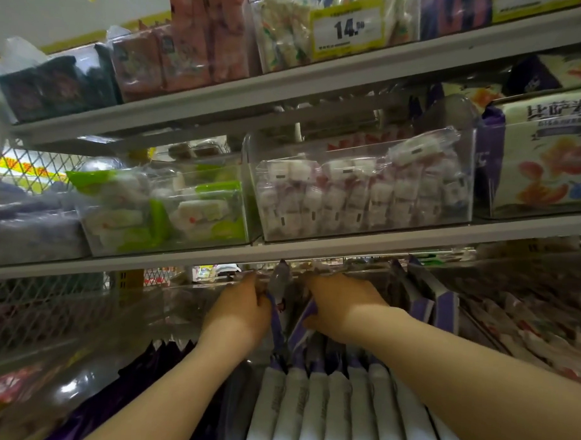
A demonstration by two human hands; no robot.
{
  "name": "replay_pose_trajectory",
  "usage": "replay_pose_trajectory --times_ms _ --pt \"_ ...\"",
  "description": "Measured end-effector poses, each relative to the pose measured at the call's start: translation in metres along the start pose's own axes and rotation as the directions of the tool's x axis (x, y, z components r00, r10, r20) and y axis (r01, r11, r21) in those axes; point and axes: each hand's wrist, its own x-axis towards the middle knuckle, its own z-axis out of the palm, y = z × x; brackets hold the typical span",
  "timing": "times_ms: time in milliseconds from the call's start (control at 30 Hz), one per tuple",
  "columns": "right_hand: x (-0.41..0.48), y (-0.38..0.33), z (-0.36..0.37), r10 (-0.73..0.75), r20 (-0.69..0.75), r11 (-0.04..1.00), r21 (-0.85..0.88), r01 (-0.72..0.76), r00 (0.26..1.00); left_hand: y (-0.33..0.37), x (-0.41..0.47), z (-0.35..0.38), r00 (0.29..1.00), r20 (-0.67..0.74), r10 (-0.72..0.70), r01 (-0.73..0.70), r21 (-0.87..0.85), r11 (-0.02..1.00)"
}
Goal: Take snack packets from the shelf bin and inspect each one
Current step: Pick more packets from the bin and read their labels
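The purple packet (pixel 279 283) stands upright at the back of the bottom bin (pixel 167 301), poking up above the row of white-and-purple packets (pixel 325 408). The left hand (pixel 236 311) curls around its edge. The right hand (pixel 342 307), close beside it, grips a neighbouring packet (pixel 307 316) (might be the same one, too blurry to tell). One shelf up sits a clear tub of pink-white sweets (pixel 365 196).

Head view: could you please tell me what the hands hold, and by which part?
Left hand and right hand each grip the purple edge of a snack packet; one packet or two, unclear.
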Motion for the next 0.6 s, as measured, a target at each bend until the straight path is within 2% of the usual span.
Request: replay_pose_trajectory --times_ms 100,167,333,600 --pt "0.003 -0.002 0.005 0.019 -0.028 0.971 0.239 -0.011 0.999 -0.003 -0.003 -0.001 0.999 0.01 -0.048 0.049 -0.16 0.986" --pt "0.004 -0.004 0.01 0.012 -0.053 0.949 0.315 0.005 0.999 -0.003 -0.005 -0.001 0.999 0.002 -0.043 0.042 -0.251 0.967" --pt "0.006 -0.007 0.018 -0.033 -0.179 0.935 0.342 0.094 0.983 -0.005 -0.007 0.003 0.996 -0.068 -0.059 0.029 -0.384 0.923" --pt "0.002 0.002 0.028 -0.122 -0.292 0.931 0.297 0.211 0.949 -0.008 -0.002 0.009 0.992 -0.055 -0.111 0.07 -0.491 0.869"
